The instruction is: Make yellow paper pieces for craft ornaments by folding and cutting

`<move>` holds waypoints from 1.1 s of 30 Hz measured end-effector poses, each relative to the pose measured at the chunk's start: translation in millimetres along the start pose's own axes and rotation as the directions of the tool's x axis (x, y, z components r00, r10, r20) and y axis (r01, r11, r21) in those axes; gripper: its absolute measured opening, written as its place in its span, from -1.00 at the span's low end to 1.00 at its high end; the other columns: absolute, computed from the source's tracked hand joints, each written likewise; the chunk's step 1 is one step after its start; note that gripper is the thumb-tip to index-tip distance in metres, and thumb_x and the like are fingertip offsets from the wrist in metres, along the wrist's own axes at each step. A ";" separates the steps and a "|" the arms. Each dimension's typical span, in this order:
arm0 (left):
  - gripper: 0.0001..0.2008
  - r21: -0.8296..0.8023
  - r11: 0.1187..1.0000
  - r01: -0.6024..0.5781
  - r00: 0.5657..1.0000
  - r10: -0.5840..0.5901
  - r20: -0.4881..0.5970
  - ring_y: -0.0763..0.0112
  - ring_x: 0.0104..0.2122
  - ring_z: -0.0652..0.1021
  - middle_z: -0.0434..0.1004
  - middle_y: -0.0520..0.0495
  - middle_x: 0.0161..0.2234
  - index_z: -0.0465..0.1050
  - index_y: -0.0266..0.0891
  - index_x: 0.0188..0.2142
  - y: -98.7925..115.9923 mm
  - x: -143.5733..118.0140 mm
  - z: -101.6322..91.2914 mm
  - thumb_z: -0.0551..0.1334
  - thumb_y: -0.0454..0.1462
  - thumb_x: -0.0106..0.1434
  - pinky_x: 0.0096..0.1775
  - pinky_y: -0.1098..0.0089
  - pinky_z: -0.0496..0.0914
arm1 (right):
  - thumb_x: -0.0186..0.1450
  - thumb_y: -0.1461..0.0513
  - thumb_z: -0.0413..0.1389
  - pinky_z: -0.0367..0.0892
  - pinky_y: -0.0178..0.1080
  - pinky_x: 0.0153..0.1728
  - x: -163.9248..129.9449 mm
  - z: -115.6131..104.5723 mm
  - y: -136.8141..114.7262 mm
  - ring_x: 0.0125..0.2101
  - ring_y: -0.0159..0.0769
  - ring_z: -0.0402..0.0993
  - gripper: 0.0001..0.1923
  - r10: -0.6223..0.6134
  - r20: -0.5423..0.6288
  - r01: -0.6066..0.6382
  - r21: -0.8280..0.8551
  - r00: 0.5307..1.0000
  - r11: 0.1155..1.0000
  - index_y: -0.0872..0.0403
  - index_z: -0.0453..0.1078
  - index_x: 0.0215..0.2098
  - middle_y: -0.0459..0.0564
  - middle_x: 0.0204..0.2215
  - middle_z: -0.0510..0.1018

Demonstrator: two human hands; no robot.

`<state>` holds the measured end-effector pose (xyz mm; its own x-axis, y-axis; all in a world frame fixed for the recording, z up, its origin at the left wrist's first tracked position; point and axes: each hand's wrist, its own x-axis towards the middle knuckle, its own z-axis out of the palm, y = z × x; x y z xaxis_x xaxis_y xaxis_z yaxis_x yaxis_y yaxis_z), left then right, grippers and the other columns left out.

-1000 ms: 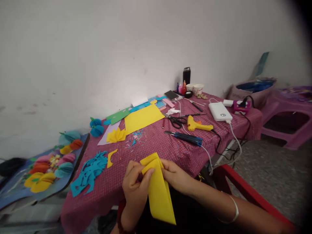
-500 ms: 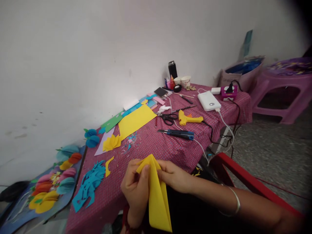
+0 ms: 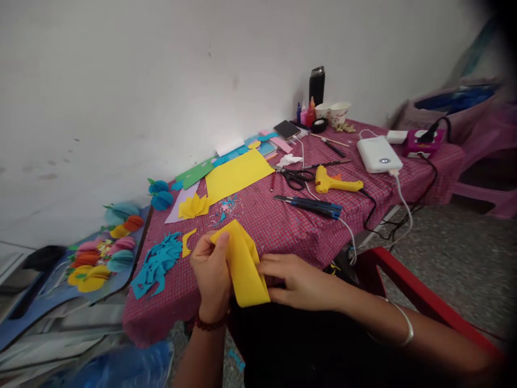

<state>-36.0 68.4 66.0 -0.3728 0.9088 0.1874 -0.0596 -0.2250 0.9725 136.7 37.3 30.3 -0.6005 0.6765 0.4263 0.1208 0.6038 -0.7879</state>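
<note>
A folded sheet of yellow paper (image 3: 244, 269) is held over my lap, in front of the table's near edge. My left hand (image 3: 212, 269) pinches its upper left corner, thumb on top. At the sheet's right edge, my right hand (image 3: 293, 280) grips the paper, with some fingertips hidden behind it. Beyond my hands lie a yellow paper offcut (image 3: 187, 242), a heap of blue paper strips (image 3: 159, 264) and a yellow paper flower (image 3: 194, 206). A flat yellow sheet (image 3: 238, 175) rests farther back on the checked tablecloth (image 3: 258, 215).
To the right lie a utility knife (image 3: 311, 206), black scissors (image 3: 297, 178), a yellow glue gun (image 3: 337, 183) and a white power bank (image 3: 379, 154) with trailing cables. Paper ornaments (image 3: 105, 245) sit on a blue surface at left. A red chair arm (image 3: 420, 296) is beside my right arm.
The yellow paper has tilted and its lower end has swung up. My right hand has slid down along its right edge. The camera view has shifted.
</note>
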 end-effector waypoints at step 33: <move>-0.81 0.168 0.600 -0.782 0.609 0.678 0.411 0.37 -0.27 0.53 0.51 0.01 -0.33 0.40 -0.22 -0.43 10.1 -25.9 -9.2 0.29 -0.52 0.11 -0.21 0.29 0.42 | 0.27 0.25 0.16 0.29 -0.28 -0.29 30.0 -6.6 -20.4 -0.34 -0.36 0.41 -0.90 0.141 -0.553 0.199 0.509 0.822 0.838 0.07 0.36 -0.41 -0.06 -0.37 0.47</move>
<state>-35.5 39.3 69.7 0.1134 0.5450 0.8307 0.4115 -0.7868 0.4600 121.4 48.1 62.1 -0.0396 0.8737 0.4849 -0.4202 0.4258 -0.8014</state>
